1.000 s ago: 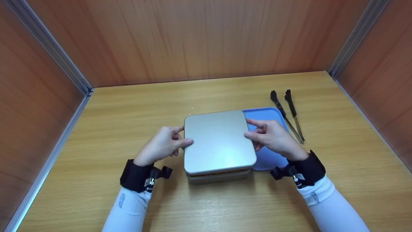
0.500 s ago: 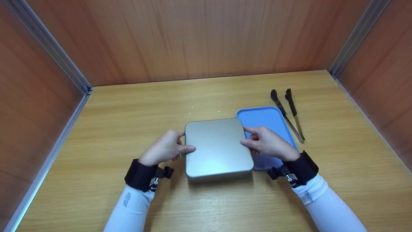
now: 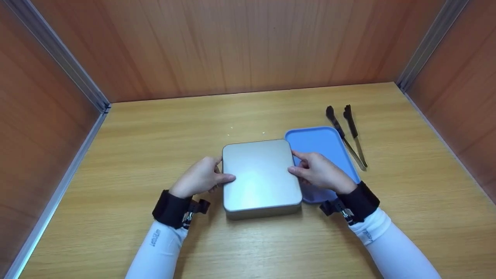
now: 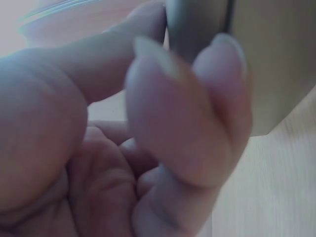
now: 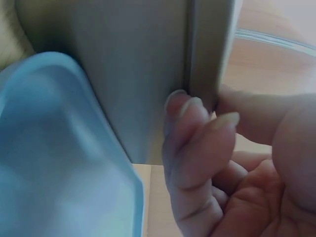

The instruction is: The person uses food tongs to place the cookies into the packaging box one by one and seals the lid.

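A square silver tin box (image 3: 264, 212) stands on the table with its flat lid (image 3: 259, 166) level on top. In both wrist views a thin seam runs between the lid's rim and the box wall. My left hand (image 3: 199, 176) grips the lid's left edge, thumb on the top surface and fingers bent against the side. At the opposite edge, my right hand (image 3: 319, 172) holds the lid the same way, with the thumb on top. The right wrist view shows its fingertips (image 5: 190, 111) at the seam. The inside of the box is hidden under the lid.
A blue tray (image 3: 312, 137) lies right beside the box, partly under my right hand. Beyond it rest tongs (image 3: 354, 137) with dark tips, spread apart. Small white crumbs (image 3: 263, 133) dot the table behind the box. Wooden panels (image 3: 252, 46) enclose the back and sides.
The lid has come down onto the box, and the gap at its front edge is gone. Both hands have lowered with it, the right one shifting left. More of the blue tray shows.
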A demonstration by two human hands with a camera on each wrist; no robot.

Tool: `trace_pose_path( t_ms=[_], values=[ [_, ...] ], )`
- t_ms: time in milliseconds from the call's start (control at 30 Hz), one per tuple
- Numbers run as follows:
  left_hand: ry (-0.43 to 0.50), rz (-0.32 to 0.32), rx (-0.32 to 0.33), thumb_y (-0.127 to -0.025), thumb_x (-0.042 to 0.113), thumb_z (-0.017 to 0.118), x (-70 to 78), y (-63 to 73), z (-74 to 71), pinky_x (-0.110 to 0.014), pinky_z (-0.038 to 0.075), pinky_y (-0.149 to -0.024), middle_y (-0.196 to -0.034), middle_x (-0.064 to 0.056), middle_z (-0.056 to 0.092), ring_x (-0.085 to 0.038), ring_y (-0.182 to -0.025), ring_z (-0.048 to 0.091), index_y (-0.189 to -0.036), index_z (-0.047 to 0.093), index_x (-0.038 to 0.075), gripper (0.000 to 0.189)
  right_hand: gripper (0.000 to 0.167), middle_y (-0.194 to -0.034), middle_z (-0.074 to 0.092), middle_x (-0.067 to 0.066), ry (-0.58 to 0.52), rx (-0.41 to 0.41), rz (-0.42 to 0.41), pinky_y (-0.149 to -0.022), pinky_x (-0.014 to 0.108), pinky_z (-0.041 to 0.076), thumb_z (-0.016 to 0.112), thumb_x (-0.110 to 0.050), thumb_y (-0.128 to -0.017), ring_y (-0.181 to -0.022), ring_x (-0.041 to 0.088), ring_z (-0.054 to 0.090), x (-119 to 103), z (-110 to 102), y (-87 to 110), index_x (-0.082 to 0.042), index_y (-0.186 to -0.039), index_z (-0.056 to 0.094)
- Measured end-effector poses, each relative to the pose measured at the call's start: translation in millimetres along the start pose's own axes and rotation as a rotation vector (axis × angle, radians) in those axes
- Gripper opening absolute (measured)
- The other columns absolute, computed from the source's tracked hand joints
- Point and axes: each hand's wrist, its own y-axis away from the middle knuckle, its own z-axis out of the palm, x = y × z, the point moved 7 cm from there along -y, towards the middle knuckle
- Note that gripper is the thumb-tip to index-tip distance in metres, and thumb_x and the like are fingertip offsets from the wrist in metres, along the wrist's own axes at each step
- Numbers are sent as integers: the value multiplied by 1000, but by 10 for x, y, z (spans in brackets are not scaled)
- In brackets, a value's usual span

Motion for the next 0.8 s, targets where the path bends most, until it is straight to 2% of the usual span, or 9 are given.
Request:
trace_pose_path(
  t_ms=[167,300,400,600,800],
  values=[
    [-3,29,-7,-91,27,73,25,-16,11,-25,42,-45,-73,-16,67,-30,-58,63,-108,63,7,28,66,-72,64,13,-2,7,-34,-46,24,43,62,-22,-100,-57,27,59,15,-11,-7,4,-152,31],
    [-3,52,-6,-93,25,72,38,-34,22,-24,40,-43,-67,-15,65,-29,-54,62,-101,62,7,22,63,-70,63,14,-4,13,-73,-45,23,41,60,-20,-101,-55,24,57,14,-7,-10,9,-149,32],
    [6,49,-1,-93,24,72,27,-53,39,-24,42,-43,-69,-16,66,-29,-54,61,-100,62,7,20,63,-70,63,14,-3,20,-57,-44,23,41,60,-21,-101,-56,24,58,28,0,-18,9,-149,32],
    [30,21,12,-93,23,72,-6,-76,63,-24,43,-44,-75,-20,66,-30,-57,62,-99,61,7,20,63,-69,60,14,-2,35,-10,-43,23,39,60,-22,-101,-51,14,51,42,14,-31,6,-150,32],
    [18,9,7,-93,24,72,-56,-65,64,-24,39,-42,-73,-21,66,-26,-53,59,-95,61,7,21,62,-60,52,3,23,28,18,-41,24,37,58,-21,-102,-46,11,44,2,70,-26,7,-150,31]
  ],
)
